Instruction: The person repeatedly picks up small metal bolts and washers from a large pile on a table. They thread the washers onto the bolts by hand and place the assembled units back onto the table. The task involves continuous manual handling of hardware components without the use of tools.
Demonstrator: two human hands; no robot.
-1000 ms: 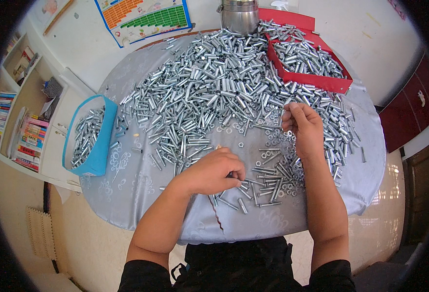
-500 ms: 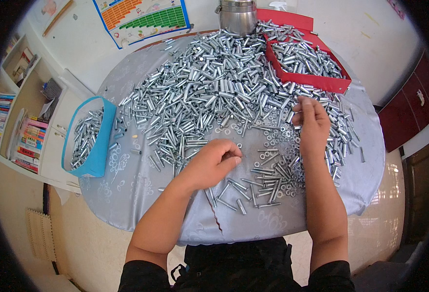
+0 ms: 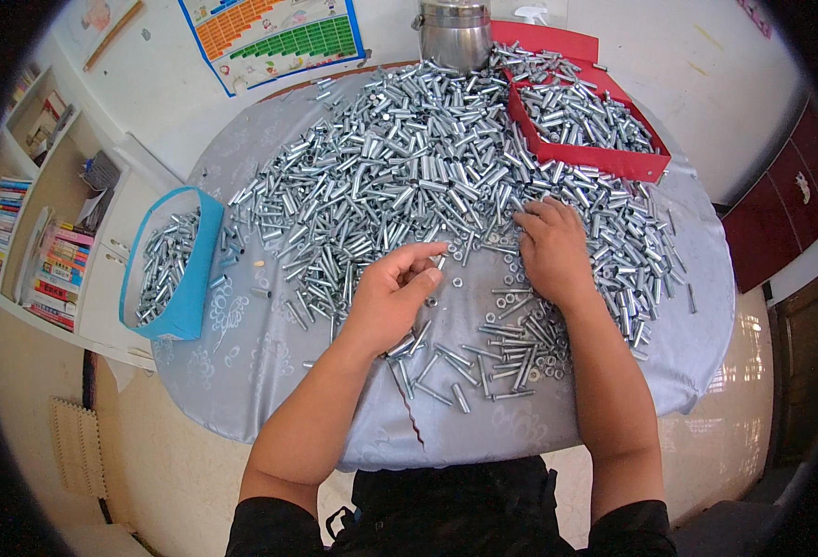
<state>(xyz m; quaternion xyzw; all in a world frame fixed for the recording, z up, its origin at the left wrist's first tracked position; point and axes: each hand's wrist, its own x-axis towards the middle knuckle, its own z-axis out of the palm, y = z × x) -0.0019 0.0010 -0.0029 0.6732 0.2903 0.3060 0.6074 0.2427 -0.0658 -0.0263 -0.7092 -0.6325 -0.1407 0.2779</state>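
Observation:
My left hand [image 3: 392, 295] is over the middle of the table, thumb and index finger closed around a small shiny metal piece [image 3: 441, 263], its kind mostly hidden. My right hand [image 3: 556, 252] reaches down at the near edge of a big heap of metal sleeves and bolts [image 3: 400, 158]. Its fingers point into the parts there, and their tips are hard to make out. Loose nuts [image 3: 457, 282] lie between my hands. Closer to me is a smaller group of long bolts [image 3: 520, 353], with nuts and washers among them.
A blue bin [image 3: 195, 278] of metal parts stands at the left. At the back right, a red box [image 3: 604, 165] holds more, beside a steel pot [image 3: 455, 37]. A grey cloth [image 3: 270, 390] covers the round table. Bookshelves [image 3: 47, 241] line the left wall.
My right hand has moved left and a little nearer, down to the heap's edge. My left hand has risen slightly, its index finger now stretched forward with the metal piece showing.

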